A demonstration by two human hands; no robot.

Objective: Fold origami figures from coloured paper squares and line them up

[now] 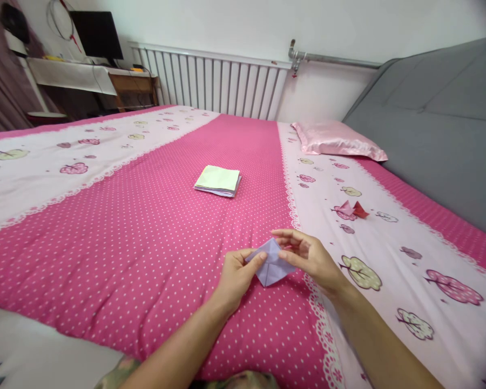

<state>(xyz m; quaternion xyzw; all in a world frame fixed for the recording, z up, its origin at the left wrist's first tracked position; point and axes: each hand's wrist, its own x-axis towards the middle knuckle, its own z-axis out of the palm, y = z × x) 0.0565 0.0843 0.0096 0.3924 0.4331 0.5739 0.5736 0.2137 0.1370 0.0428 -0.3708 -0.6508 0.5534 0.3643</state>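
Note:
A pale lavender folded paper (272,266) is held just above the pink dotted bedsheet (154,237). My left hand (237,276) pinches its left corner with thumb and fingers. My right hand (310,256) grips its right side, with the fingers curled over the top edge. Both hands are closed on the paper. Farther out on the bed lies a small stack of square paper sheets (218,180), the top one light yellow-green. To the right rest two small folded paper figures (351,209), one pink and one red.
A pink satin pillow (337,139) lies by the grey padded headboard (433,129) on the right. A white radiator (214,81) runs along the far wall. At the far left, a desk (76,75) carries a dark monitor.

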